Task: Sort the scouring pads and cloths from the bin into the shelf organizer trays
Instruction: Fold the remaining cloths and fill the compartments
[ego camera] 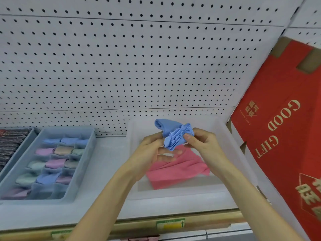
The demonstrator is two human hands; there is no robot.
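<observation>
Two bare arms reach in from the bottom, closest of all. The left hand (pixel 152 150) and the right hand (pixel 203 141) meet above a clear bin (pixel 173 195) on the shelf (pixel 107 171).

Both hands pinch one blue cloth (pixel 173 134). The right grip nips the bunched folds between thumb and finger. The left grip holds the lower left edge. The cloth is up in the air, all scrunched, and does not touch the bin.

Right under the grip, a pink cloth (pixel 177 169) lies spread on the bin floor. Left of the grip sits a tray (pixel 83 164) with little boxes. Most of them hold small rolled cloths in blue, pink and green. Further left, another tray (pixel 10 145) holds dark scouring pads. A red box (pixel 278 119) leans to the right of the grip.

The hands seem to be making the blue cloth small, so it fits one little box. To do this well, tuck the loose end at the top into the bundle first. Squeeze it into a tight roll, about as fat as the ones in the tray. Hold it firmly in one grip so it does not spring open. Then carry it left to a free box; the near end of the tray seems to have some. Push it down snugly, and do not knock the rolls beside it.
</observation>
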